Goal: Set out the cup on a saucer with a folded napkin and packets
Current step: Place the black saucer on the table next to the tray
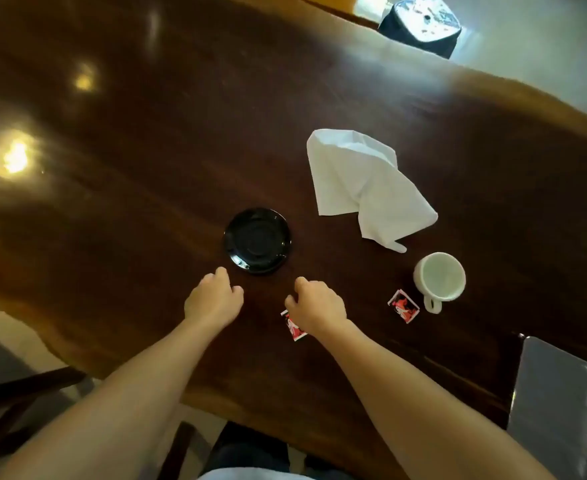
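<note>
Hands: left hand [214, 299] and right hand [316, 306] reach in over the near edge of the counter [146, 168], fingers loosely curled and grasping nothing; whether they rest on the wood or hover above it cannot be told.
Near packet [294, 329]: red and white, flat on the counter, partly hidden under the right hand's wrist, not pinched.
Saucer [257, 240]: black and bare, just beyond the knuckles of both hands, a little nearer the left.
Cup [440, 277]: white, upright, empty, well to the right of the saucer, with its handle turned to the near side.
Second packet [403, 305]: lies just left of the cup's handle.
Napkin [364, 188]: white, rumpled and not folded, far of the cup and right of the saucer.
Stage: judged to be the very start, as nothing sits on the saucer yet.
Risk, cup: a reach across to the right could drag the wrist over the near packet and sweep it toward the counter's edge.
Risk, saucer: a cup set down off-centre on glossy glaze may slide or tip.
Risk, napkin: limp cloth, likely to spring open unless creased firmly.
</note>
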Motion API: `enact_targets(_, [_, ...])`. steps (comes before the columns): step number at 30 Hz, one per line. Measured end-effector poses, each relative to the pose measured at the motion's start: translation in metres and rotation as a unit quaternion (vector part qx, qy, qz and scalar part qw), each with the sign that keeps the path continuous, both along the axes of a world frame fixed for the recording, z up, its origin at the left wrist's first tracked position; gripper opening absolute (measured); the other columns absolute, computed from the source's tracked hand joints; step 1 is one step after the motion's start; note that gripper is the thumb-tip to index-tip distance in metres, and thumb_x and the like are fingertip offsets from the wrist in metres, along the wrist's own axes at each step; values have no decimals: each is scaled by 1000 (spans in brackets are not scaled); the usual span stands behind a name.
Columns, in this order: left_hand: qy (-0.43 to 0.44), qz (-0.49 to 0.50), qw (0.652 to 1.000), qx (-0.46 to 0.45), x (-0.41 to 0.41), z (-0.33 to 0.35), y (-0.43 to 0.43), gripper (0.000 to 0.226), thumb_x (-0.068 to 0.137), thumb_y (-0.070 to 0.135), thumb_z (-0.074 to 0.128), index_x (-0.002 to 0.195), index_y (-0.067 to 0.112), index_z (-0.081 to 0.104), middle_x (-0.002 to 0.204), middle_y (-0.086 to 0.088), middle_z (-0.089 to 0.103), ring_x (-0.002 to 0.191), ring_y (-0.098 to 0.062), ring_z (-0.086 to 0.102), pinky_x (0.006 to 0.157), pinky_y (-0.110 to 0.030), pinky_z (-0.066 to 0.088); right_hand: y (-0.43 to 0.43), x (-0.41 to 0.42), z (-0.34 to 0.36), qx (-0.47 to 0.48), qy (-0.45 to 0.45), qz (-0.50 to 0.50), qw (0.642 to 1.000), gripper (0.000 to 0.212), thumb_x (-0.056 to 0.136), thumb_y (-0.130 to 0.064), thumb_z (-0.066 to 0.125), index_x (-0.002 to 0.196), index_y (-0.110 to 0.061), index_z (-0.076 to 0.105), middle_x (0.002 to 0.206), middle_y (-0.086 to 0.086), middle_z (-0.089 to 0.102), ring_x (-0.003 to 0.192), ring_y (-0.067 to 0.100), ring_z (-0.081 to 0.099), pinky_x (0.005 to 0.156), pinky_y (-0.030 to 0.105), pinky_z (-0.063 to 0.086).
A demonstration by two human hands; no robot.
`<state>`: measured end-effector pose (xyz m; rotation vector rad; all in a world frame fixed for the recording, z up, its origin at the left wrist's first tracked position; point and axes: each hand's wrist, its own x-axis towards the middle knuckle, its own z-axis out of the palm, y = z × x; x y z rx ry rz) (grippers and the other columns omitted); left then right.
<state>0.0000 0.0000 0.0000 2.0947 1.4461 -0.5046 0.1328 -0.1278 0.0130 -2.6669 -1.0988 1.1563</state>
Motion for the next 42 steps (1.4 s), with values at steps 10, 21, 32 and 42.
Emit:
enact_targets(10, [-54,133,985,-95,-4,-43,49,21,95,36,57,108,20,55,101,-4,65,88,-23,62,72,-35,48,62,3,-47,25,224,-359,906,44,99,-30,51,140,-18,40,96,3,65,78,20,72,67,36,62])
enact_targets(21, [-83,168,970,-158,19,-67,67,31,96,46,54,93,15,56,82,-5,71,63,-22,68,58,-31,49,82,16,-76,-5,263,-410,873,24,104,-32,45,112,-9,48,93,7,73,58,16,64,45,26,42])
enact_targets(32, [-90,201,957,-189,40,-65,62,19,102,26,51,99,8,56,80,-8,71,56,-18,62,55,-29,46,78,22,-77,8,288,-448,847,20,105,-19,43,114,-4,52,75,5,66,53,13,51,42,24,34])
enact_targets(42, [-101,180,960,-187,46,-39,24,18,102,26,51,101,10,58,80,-7,70,59,-15,61,56,-28,46,33,22,-62,31,278,-474,835,12,104,-19,45,98,-10,49,75,7,67,51,13,49,40,24,31])
